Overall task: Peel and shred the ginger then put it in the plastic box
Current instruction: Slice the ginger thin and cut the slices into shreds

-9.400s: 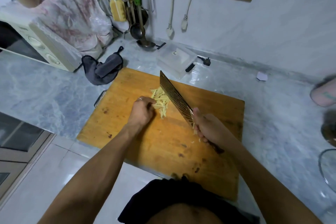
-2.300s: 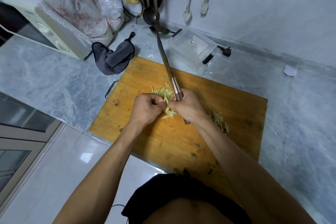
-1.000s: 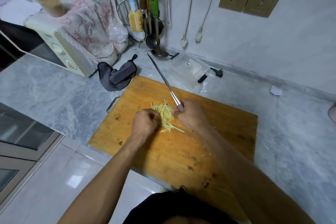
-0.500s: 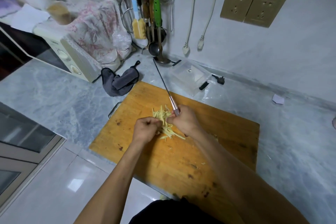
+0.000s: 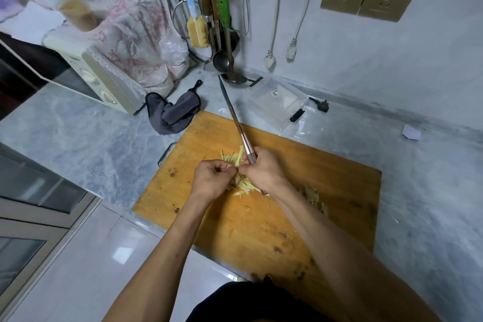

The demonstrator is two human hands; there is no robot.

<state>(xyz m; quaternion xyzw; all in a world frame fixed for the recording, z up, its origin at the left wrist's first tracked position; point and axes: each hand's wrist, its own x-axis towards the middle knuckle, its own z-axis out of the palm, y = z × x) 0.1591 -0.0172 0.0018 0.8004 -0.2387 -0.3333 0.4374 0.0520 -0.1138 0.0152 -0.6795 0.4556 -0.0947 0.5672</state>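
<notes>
Beyond your hands, toward the wall, a clear plastic box (image 5: 278, 102) sits on the marble counter (image 5: 78, 133) just off the far edge of the wooden cutting board (image 5: 261, 222), with a small black plug (image 5: 319, 106) lying beside its right corner. Left of the box and past your left hand, a dark grey cloth (image 5: 172, 112) is crumpled against the board's far-left corner, and behind it stands a cream appliance (image 5: 102, 78) draped in a floral cover. Ladles and utensils (image 5: 222, 34) hang on the wall directly ahead of the knife tip, their bowls low near the counter. The board's left edge, with its metal handle (image 5: 165, 154), lies just left of your left hand; bare board stretches toward your body and out to your right, where a small pile of ginger peel (image 5: 313, 198) lies near your right forearm. Your right hand (image 5: 264, 172) is wrapped around the handle of the knife (image 5: 236, 123), whose blade points away from you toward the hanging utensils, edge-on to the camera. Your left hand (image 5: 211, 180), fingers curled, pinches at the shredded ginger (image 5: 241, 183). The two hands are close together, knuckles almost touching, and the pale shreds lie on the board between and beneath them.
</notes>
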